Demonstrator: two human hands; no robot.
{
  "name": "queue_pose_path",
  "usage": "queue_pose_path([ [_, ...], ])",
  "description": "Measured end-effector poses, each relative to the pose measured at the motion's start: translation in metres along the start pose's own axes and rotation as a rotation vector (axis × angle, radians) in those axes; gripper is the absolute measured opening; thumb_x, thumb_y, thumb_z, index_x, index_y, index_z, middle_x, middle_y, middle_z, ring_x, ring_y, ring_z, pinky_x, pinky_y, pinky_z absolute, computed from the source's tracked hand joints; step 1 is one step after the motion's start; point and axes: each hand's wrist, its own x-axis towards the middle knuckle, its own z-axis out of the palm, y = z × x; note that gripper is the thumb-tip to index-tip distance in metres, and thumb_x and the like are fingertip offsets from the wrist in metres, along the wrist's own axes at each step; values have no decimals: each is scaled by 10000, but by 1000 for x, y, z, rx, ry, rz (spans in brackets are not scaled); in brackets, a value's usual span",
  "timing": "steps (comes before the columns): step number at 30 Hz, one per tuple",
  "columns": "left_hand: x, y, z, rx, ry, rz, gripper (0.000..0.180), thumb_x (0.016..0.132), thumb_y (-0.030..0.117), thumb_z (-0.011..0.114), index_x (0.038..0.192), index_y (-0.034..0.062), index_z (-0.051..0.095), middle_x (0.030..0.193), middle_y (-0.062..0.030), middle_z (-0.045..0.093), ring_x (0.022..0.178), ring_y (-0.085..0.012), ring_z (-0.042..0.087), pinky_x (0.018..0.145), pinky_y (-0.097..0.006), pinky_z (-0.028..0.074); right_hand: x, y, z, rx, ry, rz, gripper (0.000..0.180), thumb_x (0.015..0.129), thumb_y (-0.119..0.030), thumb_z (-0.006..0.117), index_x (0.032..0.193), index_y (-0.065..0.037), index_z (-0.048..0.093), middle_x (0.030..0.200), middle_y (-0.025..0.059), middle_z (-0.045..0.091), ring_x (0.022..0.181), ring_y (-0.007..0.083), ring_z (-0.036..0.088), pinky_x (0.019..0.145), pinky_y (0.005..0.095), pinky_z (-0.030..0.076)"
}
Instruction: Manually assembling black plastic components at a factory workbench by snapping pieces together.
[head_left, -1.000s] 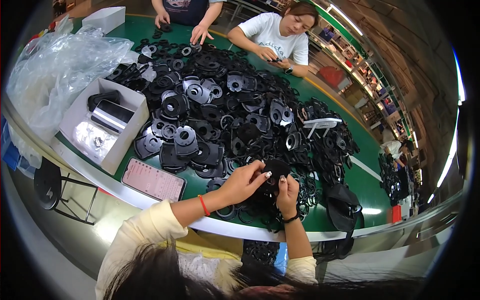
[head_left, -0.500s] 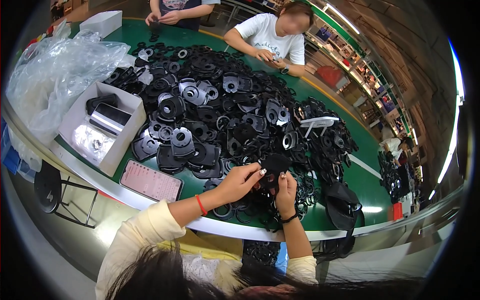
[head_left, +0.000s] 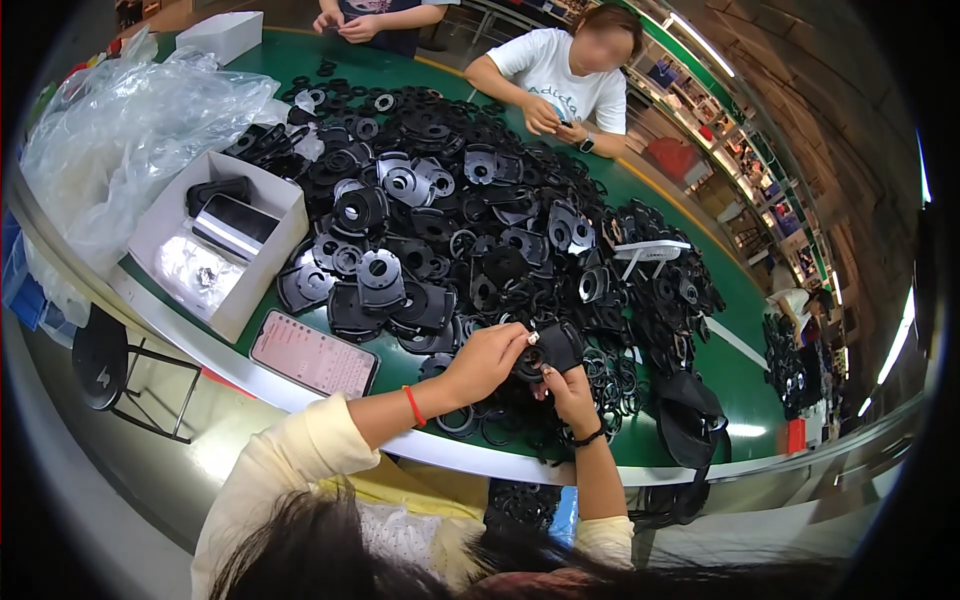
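Part [head_left: 562,345], black with a round opening, sits between your left hand [head_left: 490,364], pinching its left side, and your right hand [head_left: 574,399], gripping its lower edge; black pieces [head_left: 379,281] heap beyond both.

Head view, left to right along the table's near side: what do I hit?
Open box → phone → left hand → right hand → black bag → red block.
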Motion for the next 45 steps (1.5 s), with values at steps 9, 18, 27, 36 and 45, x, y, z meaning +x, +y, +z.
queue_pose_path([
  [9, -1, 1, 0, -73, -84, -80, 190, 933, 148, 464, 860, -22, 509, 672, -138, 552, 587, -244, 545, 563, -330, 419, 3, -15, -14, 101, -356, 303, 206, 954, -149, 383, 826, -24, 486, 676, 44, 507, 625, 139, 494, 610, 263, 416],
  [18, -4, -1, 4, -258, -170, -239, 181, 960, 174, 422, 956, 14, 505, 633, -40, 554, 561, -100, 537, 537, -250, 431, 14, -18, -91, 264, 442, -173, 326, 946, -135, 460, 1243, -4, 423, 971, 75, 560, 644, 92, 454, 582, 217, 370],
  [27, -3, 0, 5, -230, -193, -209, 170, 948, 165, 431, 930, 8, 493, 626, -60, 556, 564, -134, 549, 547, -281, 430, 18, 28, -100, -1241, 660, -113, 347, 735, 27, 610, 1067, -71, 572, 1073, 138, 482, 993, 308, 492, 873, 373, 416],
  [36, -6, -2, 5, -137, -105, -180, 468, 853, 200, 641, 1181, 0, 373, 647, -56, 523, 539, -133, 508, 527, -259, 427, 24, -12, -49, -726, 488, -481, 233, 737, 115, 528, 920, -22, 573, 958, 112, 536, 820, 223, 566, 700, 273, 457],
  [45, -5, -4, 7, 49, -39, 17, 175, 857, 146, 585, 973, 24, 537, 729, -111, 510, 645, -241, 523, 598, -340, 424, 18, -16, -15, -623, 435, -310, 394, 765, 58, 633, 1123, 5, 477, 999, 55, 506, 714, 89, 547, 635, 218, 438],
])
